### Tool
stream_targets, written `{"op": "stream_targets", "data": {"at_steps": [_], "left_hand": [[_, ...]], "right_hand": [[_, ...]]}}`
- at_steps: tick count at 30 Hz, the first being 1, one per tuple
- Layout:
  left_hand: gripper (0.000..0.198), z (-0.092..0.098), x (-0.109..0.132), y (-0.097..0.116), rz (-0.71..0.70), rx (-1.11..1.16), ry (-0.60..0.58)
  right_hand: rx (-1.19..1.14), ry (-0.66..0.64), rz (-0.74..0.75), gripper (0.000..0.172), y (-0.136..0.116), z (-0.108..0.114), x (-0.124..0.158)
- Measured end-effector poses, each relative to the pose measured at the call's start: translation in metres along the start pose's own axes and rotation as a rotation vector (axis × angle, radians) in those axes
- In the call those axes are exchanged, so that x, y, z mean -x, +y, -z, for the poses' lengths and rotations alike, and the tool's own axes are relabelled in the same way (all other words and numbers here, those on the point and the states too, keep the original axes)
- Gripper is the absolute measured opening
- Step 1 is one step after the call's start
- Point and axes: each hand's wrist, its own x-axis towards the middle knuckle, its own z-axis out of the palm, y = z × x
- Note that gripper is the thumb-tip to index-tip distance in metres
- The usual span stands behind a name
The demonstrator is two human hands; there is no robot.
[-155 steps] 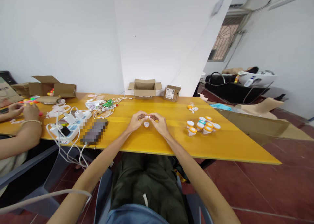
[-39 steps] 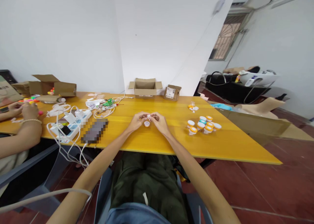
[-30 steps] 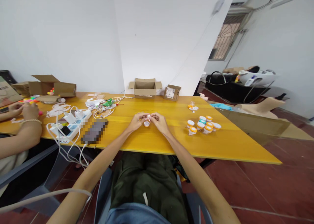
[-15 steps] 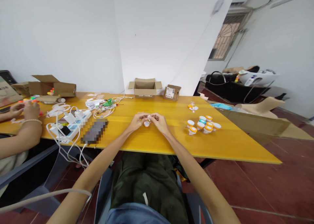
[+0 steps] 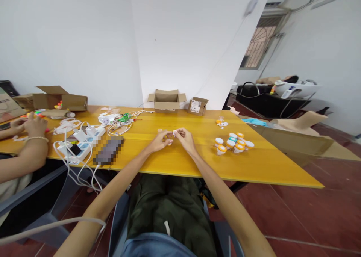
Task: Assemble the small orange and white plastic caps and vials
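Observation:
My right hand [image 5: 185,139] pinches a small white piece [image 5: 175,132] between thumb and fingertips, over the middle of the yellow table. Its exact kind is too small to make out. Just left of it, my left hand [image 5: 159,142] has its thumb and fingers apart, with nothing seen between them. A small pale round part [image 5: 169,144] lies on the table below the left thumb, mostly covered by the hand. Beyond the left knuckles a bit of another pale object [image 5: 160,130] shows. To the right stands a group of small clear containers with orange, white and teal lids [image 5: 232,139].
A power strip [image 5: 84,148] with white cables and a blurred dark phone-like device [image 5: 109,150] are at left. Two cardboard boxes [image 5: 166,106] stand by the wall. Small loose parts [image 5: 221,123] lie at back right. Another person's hands [image 5: 36,124] work at far left.
My hands have come slightly apart. The left fingers have spread from the white piece, which stays in my right fingertips. The round part below is now more covered.

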Motion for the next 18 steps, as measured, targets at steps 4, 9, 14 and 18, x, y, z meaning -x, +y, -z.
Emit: {"op": "stream_targets", "data": {"at_steps": [4,9,14,18], "left_hand": [[0.05,-0.002,0.003,-0.004,0.003,-0.019,-0.058],[0.053,-0.004,0.003,-0.013,0.021,0.0,-0.085],[0.054,-0.005,0.002,-0.017,0.033,0.057,-0.067],[0.055,-0.007,0.001,-0.02,0.042,0.137,-0.054]], "right_hand": [[-0.007,0.035,-0.029,0.043,0.004,0.002,-0.001],[-0.041,0.044,-0.038,0.041,0.001,0.003,-0.001],[0.014,-0.019,0.006,0.033,-0.001,0.003,0.0],[0.059,-0.058,0.038,0.027,-0.001,0.001,0.001]]}}
